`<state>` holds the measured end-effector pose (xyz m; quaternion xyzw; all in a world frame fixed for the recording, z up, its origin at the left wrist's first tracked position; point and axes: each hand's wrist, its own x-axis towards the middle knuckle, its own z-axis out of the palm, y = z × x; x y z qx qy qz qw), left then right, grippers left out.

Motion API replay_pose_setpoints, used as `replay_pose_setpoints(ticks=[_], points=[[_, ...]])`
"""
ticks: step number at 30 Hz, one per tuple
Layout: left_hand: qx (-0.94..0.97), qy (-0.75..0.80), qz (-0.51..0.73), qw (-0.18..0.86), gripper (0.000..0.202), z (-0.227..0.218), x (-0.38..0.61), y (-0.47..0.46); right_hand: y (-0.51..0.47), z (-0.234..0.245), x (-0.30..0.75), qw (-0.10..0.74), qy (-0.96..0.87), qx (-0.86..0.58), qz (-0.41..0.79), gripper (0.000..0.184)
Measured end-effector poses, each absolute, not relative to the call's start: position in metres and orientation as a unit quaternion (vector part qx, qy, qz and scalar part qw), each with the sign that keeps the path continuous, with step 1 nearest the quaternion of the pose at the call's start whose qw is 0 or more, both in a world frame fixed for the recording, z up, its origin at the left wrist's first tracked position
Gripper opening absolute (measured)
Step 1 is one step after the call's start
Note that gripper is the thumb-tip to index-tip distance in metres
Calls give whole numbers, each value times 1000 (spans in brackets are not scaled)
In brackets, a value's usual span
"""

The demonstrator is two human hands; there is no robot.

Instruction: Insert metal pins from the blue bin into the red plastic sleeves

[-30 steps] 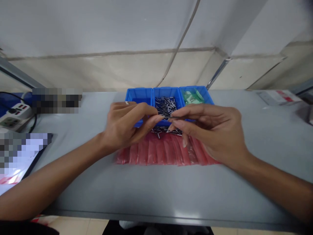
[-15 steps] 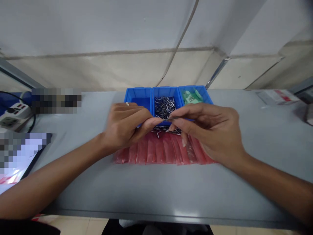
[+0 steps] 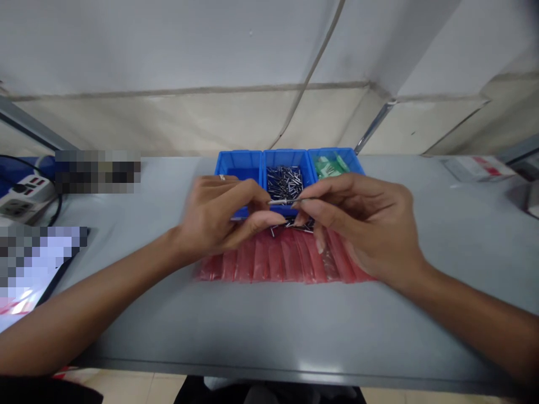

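Observation:
My left hand (image 3: 219, 216) and my right hand (image 3: 362, 224) meet above a row of red plastic bags (image 3: 286, 261) on the grey table (image 3: 252, 325). Between the fingertips of both hands lies a thin metal pin (image 3: 283, 201), held level. My right hand pinches its right end; the left fingertips close on its left end. A small heap of loose pins (image 3: 295, 225) lies on the bags just below. Behind stand three joined blue bins: the left bin (image 3: 238, 168), the middle bin (image 3: 285, 179) full of metal pins, and the right bin (image 3: 334, 164) holding green pieces.
A power strip (image 3: 21, 196) with a black cable sits at the far left. A tablet screen (image 3: 29, 269) lies at the left edge. Papers (image 3: 480, 167) rest at the far right. A wall and a slanting cable rise behind the bins.
The hands have stayed together over the bags. The pin has risen slightly and shows more clearly between the fingertips; my left fingers have curled in closer.

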<state>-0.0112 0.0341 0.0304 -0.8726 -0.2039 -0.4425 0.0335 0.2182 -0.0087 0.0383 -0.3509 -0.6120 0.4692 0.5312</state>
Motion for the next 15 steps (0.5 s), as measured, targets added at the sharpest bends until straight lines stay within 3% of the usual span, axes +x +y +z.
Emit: replay_pose_setpoints(ticks=[7,15], points=[[-850,-224,-470,80,22,28,-7,33,-6,37,219,520,-586,-343,518,7],[-861,-212,-453,95,19,34,-7,33,-7,36,218,529,-599,-311,515,17]])
